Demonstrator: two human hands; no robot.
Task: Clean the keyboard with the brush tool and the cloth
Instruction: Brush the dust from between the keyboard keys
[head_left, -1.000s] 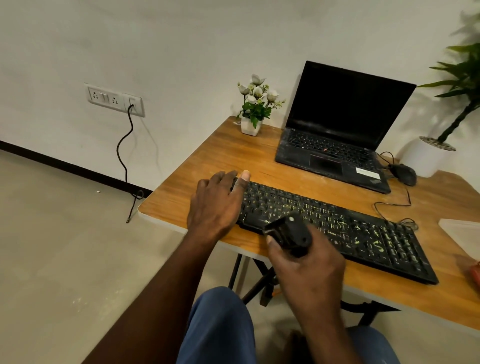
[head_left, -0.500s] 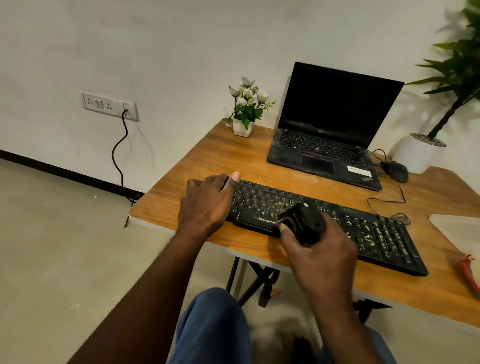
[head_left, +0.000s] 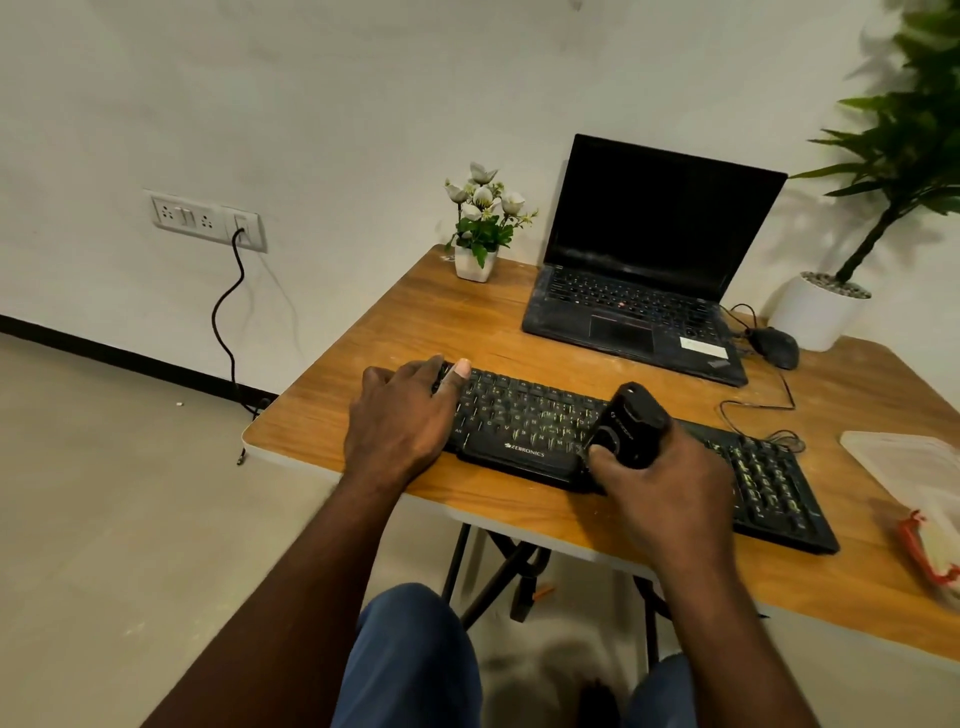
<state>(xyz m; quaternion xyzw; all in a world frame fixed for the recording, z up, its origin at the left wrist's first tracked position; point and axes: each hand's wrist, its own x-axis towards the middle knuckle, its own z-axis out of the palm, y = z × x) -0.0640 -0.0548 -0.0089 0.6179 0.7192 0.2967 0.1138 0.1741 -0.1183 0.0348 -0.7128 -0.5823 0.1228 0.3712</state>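
Observation:
A long black keyboard (head_left: 524, 421) with greenish key legends lies across the front of the wooden table (head_left: 431, 322). My left hand (head_left: 402, 415) rests over the keyboard's left end, thumb stretched along its top edge. My right hand (head_left: 660, 478) grips a black brush tool (head_left: 631, 426), held over the middle of the keyboard near its front edge. The tool's working end points down and is hidden behind the tool and my fingers. No cloth shows clearly.
Behind the keyboard stands an open black laptop (head_left: 644, 291) with a black mouse (head_left: 776, 347) and its cable to the right. A small flower pot (head_left: 477, 260) sits at the back left, a large white plant pot (head_left: 818, 317) at the back right. A clear plastic container (head_left: 914, 467) lies at the right edge.
My right hand has carried the brush tool forward from the table's front edge to above the keyboard. My left hand has stayed on the keyboard's left end. The camera has tilted slightly.

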